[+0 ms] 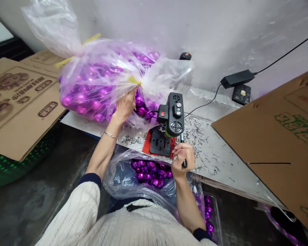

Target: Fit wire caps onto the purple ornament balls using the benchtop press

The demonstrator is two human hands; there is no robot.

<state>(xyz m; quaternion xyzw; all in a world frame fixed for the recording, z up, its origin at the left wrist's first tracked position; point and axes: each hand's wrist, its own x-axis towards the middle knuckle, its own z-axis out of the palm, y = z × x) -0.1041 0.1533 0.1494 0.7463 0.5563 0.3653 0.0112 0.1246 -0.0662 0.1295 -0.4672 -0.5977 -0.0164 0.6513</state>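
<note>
A clear plastic bag (102, 73) full of shiny purple balls (141, 111) lies on the table. My left hand (126, 104) is at its opening, beside the loose balls, with the fingers bent and partly hidden; what they hold cannot be made out. My right hand (183, 159) is wrapped round the black-handled lever (184, 164) of a small black bench press (175, 114). Under the press is a dark slotted base plate (160, 141) on a red sheet (146, 145). More purple balls (152, 172) rest in clear plastic over my lap.
Small dark wire bits (195, 133) are strewn over the white tabletop (220, 160). A power adapter (238, 79) with a cable lies near the wall by a phone-like black object (241, 94). Cardboard boxes stand left (23, 99) and right (279, 133).
</note>
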